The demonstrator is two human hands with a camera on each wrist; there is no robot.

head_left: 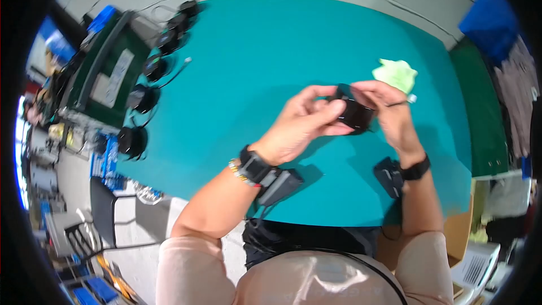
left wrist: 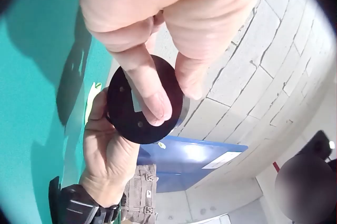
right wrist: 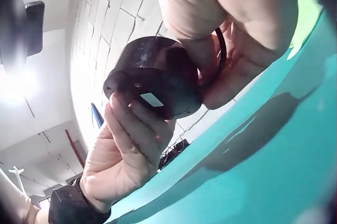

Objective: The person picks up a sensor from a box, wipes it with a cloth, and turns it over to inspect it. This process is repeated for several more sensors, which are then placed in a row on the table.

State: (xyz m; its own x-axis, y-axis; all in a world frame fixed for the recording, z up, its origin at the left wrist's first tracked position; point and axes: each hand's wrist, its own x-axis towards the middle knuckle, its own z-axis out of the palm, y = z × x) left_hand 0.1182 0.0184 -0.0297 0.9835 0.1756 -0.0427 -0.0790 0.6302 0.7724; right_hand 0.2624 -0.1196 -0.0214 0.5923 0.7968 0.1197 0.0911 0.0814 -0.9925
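Note:
Both hands hold a black drum-shaped device (head_left: 357,116) above the teal table. My left hand (head_left: 300,120) grips it from the left, thumb on the near side. In the left wrist view its fingers lie across the flat round base (left wrist: 138,128), which has small holes and a white label (right wrist: 152,99). My right hand (head_left: 389,104) holds the device's other side with curled fingers. A thin black cable (right wrist: 221,50) runs from the device through the right palm, seen in the right wrist view.
A light green cloth (head_left: 397,75) lies on the teal table (head_left: 254,62) beyond the right hand. Several similar black devices (head_left: 144,97) with cables line the table's left edge, beside a dark green crate (head_left: 104,73). A chair (head_left: 104,212) stands at the left.

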